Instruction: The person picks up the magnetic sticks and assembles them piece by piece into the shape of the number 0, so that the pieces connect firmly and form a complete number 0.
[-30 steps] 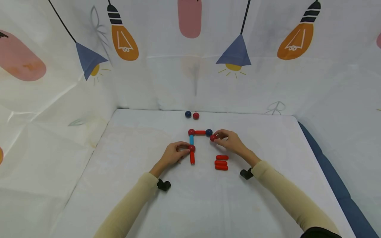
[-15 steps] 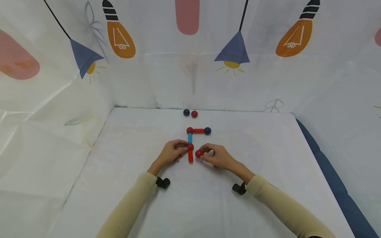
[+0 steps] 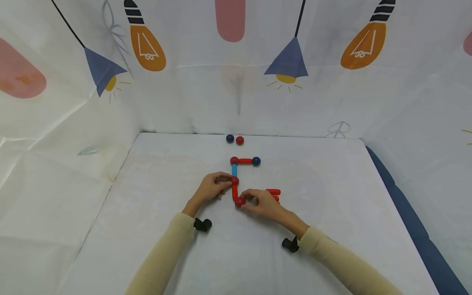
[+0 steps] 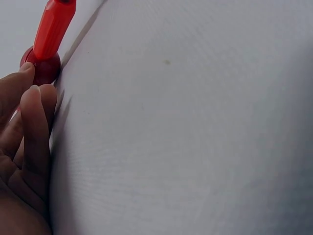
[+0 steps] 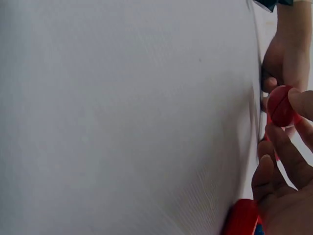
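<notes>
Between thumb and fingers my left hand (image 3: pixel 212 188) pinches the middle red ball (image 3: pixel 234 180) of a joined shape on the table. From that ball a light blue rod (image 3: pixel 234 170) runs up to another red ball (image 3: pixel 234 160), and a red rod (image 3: pixel 245 161) leads right to a dark blue ball (image 3: pixel 256 161). A lower red rod (image 3: pixel 234 192) points toward me. At its near end my right hand (image 3: pixel 263 205) pinches a loose-looking red ball (image 5: pixel 281 106); whether it touches the rod I cannot tell. In the left wrist view the left fingers (image 4: pixel 36 112) meet the middle ball.
Right of the shape lie red rods (image 3: pixel 273 191), partly hidden behind my right hand. By the table's back edge sit a dark blue ball (image 3: pixel 230 138) and a red ball (image 3: pixel 240 140). A printed cloth (image 3: pixel 177 102) hangs behind the white table (image 3: pixel 332 205).
My right hand has carried the red ball from beside the dark blue ball down and left to the lower rod's near end. The left hand keeps its hold on the middle ball.
</notes>
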Demonstrator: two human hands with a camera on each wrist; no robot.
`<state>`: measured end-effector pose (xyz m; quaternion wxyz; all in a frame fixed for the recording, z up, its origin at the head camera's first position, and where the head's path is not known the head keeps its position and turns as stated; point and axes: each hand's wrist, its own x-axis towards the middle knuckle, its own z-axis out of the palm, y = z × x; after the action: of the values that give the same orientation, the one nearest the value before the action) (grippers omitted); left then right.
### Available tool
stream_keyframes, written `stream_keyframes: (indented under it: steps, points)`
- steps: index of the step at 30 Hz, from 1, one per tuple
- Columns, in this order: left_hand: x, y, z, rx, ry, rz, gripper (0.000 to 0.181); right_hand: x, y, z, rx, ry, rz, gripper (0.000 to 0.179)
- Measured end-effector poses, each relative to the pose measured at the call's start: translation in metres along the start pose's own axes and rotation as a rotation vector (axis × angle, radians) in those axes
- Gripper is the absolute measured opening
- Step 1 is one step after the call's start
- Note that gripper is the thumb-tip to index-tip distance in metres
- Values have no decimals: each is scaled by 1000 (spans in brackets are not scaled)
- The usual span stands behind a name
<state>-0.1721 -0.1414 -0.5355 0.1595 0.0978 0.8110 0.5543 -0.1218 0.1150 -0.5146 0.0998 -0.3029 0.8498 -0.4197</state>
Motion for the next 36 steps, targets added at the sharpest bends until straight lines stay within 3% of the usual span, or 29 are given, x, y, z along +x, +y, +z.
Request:
stream_keyframes:
  steps: [9,14,25,36]
  points:
    - [0,-1,0,-5,3,-3,36,-2,-4,13,-19,-2,-6,31]
    - [1,-2,0,-8,3,-2,35,-2,-7,15,-23,-19,37,33]
    - [-1,-2,0,-6,6,18,35,1,-6,16,-39,-1,20,33]
    - [-1,-1,2,-14,25,-7,33,7,-10,21,-20,-29,53,33]
